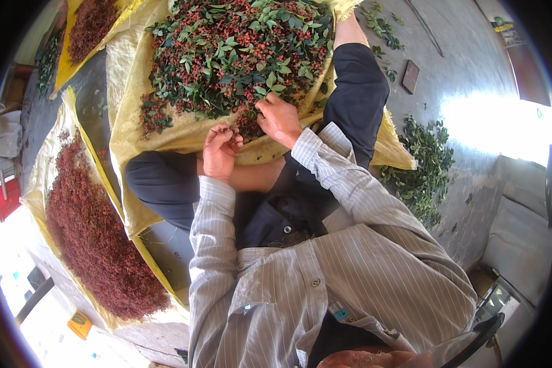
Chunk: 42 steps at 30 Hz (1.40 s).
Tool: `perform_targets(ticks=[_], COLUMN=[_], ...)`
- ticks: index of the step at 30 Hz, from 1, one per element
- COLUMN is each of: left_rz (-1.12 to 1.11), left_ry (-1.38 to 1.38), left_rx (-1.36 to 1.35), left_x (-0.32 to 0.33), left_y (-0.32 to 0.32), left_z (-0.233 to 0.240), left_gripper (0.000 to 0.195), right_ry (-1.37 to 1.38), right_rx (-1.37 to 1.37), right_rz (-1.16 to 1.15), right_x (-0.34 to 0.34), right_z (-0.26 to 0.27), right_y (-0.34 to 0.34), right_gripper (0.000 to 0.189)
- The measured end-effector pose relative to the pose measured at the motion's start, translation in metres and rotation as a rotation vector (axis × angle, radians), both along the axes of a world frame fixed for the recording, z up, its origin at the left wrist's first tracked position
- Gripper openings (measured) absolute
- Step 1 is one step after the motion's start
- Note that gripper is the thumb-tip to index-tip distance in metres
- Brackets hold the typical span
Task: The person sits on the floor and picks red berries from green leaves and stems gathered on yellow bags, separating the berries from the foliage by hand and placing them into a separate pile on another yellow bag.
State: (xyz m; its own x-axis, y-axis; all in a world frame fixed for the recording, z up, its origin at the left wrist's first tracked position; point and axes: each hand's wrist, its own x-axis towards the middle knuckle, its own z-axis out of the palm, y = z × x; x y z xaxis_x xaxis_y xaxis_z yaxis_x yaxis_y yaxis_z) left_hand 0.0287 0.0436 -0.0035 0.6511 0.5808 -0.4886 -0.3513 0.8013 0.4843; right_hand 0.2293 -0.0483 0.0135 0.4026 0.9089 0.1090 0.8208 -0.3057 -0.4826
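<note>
A big heap of leafy sprigs with small red berries (239,55) lies on a yellow woven sack (133,115) in front of my folded legs. My right hand (278,119) is at the heap's near edge, thumb and fingers pinched on a leafy sprig (271,85). Lower and to the left, my left hand (221,147) is raised with curled fingers; whether something small is between them I cannot tell. A small bunch of red berries (247,124) lies between the two hands. Another berry cluster (154,115) rests at the heap's left edge.
Left of my knee, a second sack holds a long pile of red berries (101,234); more berries (89,32) lie on a yellow sheet at top left. On the grey floor to the right are a leaf pile (421,170), a dark flat rectangular object (410,77) and a thin stick (425,27).
</note>
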Motion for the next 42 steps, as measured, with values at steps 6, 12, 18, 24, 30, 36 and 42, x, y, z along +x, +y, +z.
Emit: perform_targets(ticks=[6, 12, 18, 24, 30, 36, 42], left_rz=[0.005, -0.052, -0.145, -0.085, -0.139, -0.128, -0.110], left_ry=[0.044, -0.047, -0.117, 0.022, 0.096, 0.249, 0.350], left_rx=[0.048, 0.067, 0.093, 0.135, 0.325, 0.514, 0.509], left_x=[0.001, -0.003, 0.004, 0.005, 0.004, 0.021, 0.025], left_y=[0.000, -0.004, -0.009, -0.008, -0.011, -0.033, -0.034], left_z=[0.001, 0.007, 0.008, 0.015, 0.017, 0.033, 0.028], left_gripper=[0.025, 0.020, 0.016, 0.018, 0.018, 0.025, 0.027], right_ry=[0.105, 1.810, 2.309, 2.207, 2.366, 1.830, 1.541], right_rx=[0.078, 0.209, 0.218, 0.096, 0.069, 0.059, 0.059], right_rz=[-0.084, -0.405, -0.149, -0.277, -0.273, -0.306, -0.157], right_x=[0.001, 0.039, 0.047, 0.029, 0.028, 0.012, -0.007], right_z=[-0.002, 0.014, 0.013, 0.008, 0.006, 0.010, 0.015], right_y=[0.003, -0.025, -0.037, -0.035, -0.035, -0.033, -0.032], right_gripper=[0.014, 0.004, 0.013, 0.012, 0.013, 0.012, 0.016])
